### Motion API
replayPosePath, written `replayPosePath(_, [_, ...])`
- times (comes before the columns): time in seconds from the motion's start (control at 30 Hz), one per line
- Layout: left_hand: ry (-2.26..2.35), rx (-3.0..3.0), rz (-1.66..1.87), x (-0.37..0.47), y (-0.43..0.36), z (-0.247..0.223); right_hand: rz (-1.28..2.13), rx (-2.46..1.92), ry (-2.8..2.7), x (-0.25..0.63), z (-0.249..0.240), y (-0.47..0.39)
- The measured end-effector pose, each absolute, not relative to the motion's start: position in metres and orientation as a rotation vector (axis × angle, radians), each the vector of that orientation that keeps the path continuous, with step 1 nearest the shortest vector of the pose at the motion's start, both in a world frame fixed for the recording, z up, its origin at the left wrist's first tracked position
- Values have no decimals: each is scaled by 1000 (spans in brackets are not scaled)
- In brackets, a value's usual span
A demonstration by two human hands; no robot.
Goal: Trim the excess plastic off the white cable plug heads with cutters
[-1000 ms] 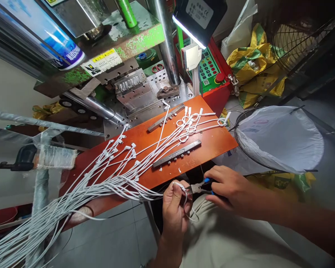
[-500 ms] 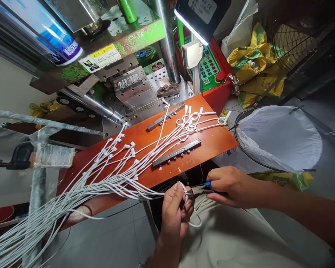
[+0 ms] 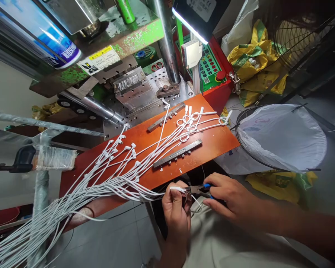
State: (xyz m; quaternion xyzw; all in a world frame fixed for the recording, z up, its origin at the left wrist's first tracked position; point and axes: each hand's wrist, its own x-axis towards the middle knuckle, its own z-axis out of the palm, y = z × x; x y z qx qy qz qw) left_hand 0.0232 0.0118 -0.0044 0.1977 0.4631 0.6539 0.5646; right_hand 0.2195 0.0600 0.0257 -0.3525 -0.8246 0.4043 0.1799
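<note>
My left hand [image 3: 178, 214] pinches a white cable by its moulded plug [image 3: 176, 189], just in front of the orange board [image 3: 212, 139]. Blue-handled pliers [image 3: 198, 190] are gripped in my right hand [image 3: 229, 195]; their jaws are at the plug end beside my left fingers. Whether the jaws touch the plug I cannot tell. A short loop of the cable hangs between both hands. On the board lies a bundle of white cables [image 3: 114, 182] with small angled plugs, running off to the lower left. Two dark metal bars with pegs, a near bar [image 3: 177, 153] and a far bar [image 3: 166, 117], lie there too.
Behind the board stands a press with a metal mould [image 3: 131, 85] and a steel column [image 3: 167, 44]. Its red control box [image 3: 217, 85] is at the right. A hoop holding a white bag [image 3: 284, 137] stands right of the board. A clamp [image 3: 24, 158] sits at the left.
My left fingers have turned the plug so that it now lies sideways across the thumb. The pliers' handles have spread a little, and the cable loop has become smaller.
</note>
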Motion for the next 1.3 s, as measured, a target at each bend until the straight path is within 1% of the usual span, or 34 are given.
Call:
replayPosePath(0.23, [1184,632,1643,24,9,-13,1048,-1020,-2376,213,23,59])
replayPosePath(0.6, [1341,440,1521,28,17,-8,1020,-980,-2337,213,15,67])
replayPosePath(0.7, [1283,345,1421,27,21,0,1302,-976,-2250,215,21,75])
replayPosePath(0.83, [1095,185,1218,19,25,13,1934,-987,-1892,221,23,87])
replayPosePath(0.9, [971,151,1099,11,26,16,2190,-946,-1700,224,18,91])
replayPosePath(0.97, [836,151,979,5,26,16,2378,-888,-1562,227,12,93])
replayPosePath(1.03, [756,175,917,1,26,13,2474,-831,-1517,228,9,92])
replayPosePath(1.07, [760,203,929,1,26,10,2440,-831,-1559,228,8,90])
replayPosePath(1.1, [800,241,970,2,26,8,2330,-858,-1660,227,9,87])
replayPosePath(1.13, [870,288,1035,4,25,5,2144,-905,-1800,226,10,83])
replayPosePath(1.23, [1135,469,1264,11,22,-3,1404,-1035,-2165,221,13,69])
replayPosePath(1.3, [1260,586,1365,14,19,-7,1082,-1038,-2268,218,13,62])
